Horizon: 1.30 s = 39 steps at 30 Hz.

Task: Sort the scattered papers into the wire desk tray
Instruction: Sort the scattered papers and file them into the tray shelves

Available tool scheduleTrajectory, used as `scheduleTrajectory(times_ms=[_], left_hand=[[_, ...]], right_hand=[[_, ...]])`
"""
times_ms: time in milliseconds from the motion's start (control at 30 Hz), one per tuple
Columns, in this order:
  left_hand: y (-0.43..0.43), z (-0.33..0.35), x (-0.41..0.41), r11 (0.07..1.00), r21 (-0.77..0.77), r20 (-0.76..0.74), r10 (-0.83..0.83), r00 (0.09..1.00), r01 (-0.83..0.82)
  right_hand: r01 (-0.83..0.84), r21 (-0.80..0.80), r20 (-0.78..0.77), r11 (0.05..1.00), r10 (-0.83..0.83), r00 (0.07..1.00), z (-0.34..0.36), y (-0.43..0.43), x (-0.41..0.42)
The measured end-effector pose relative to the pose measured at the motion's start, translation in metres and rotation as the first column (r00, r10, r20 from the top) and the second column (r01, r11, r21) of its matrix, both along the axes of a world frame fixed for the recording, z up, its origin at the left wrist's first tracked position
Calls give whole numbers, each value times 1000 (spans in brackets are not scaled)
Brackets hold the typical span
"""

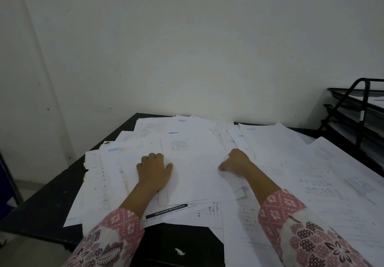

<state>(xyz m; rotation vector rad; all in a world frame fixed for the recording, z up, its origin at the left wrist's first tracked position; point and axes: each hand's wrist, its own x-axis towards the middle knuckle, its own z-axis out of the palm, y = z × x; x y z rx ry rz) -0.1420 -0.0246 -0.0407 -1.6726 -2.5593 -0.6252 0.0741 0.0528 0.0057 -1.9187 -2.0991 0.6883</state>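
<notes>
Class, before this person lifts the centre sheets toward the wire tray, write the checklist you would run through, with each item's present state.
1. Left hand on the centre sheets: ok, it rests on their left edge, fingers curled.
2. Right hand on the same sheets: ok, at their right edge.
3. Firm grip under the sheets: cannot tell, the fingertips are hidden.
4. Wire desk tray within sight: ok, at the far right, its tiers already holding paper.
5. Sheets free of neighbours: not ok, other scattered papers overlap around them.

papers: white printed sheets, overlapping loosely across desk | wire desk tray: black, tiered, far right, holding sheets
</notes>
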Motion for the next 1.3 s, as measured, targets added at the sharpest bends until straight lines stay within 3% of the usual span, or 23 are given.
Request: scheduleTrajectory(times_ms=[100,233,367,433,567,933,1167,1300], left_hand=[[3,4,2,999,51,181,8,983,-17],[7,14,3,974,197,574,-23,819,-111],[6,25,1,967,168,713,14,701,-190],[9,26,-2,967,135,800,21,600,-215],[9,29,-4,961,214,916,-134,379,-178],[12,93,31,731,656,686,-474,552,-187],[13,107,52,690,706,656,-552,515,-161],[13,107,62,694,711,632,-558,538,-115]], right_hand=[[25,3,17,1000,-25,1000,-2,-1,-9],[53,-38,-216,998,-60,975,-3,-5,-16],[7,-48,-471,999,-29,882,-1,-8,-9],[-22,-53,-586,998,-13,810,2,-8,-3],[-71,22,-690,997,66,721,7,-10,7],[55,382,-764,922,282,581,50,-10,28],[153,431,-791,889,291,537,68,-12,35],[183,415,-820,891,280,499,79,-17,33]])
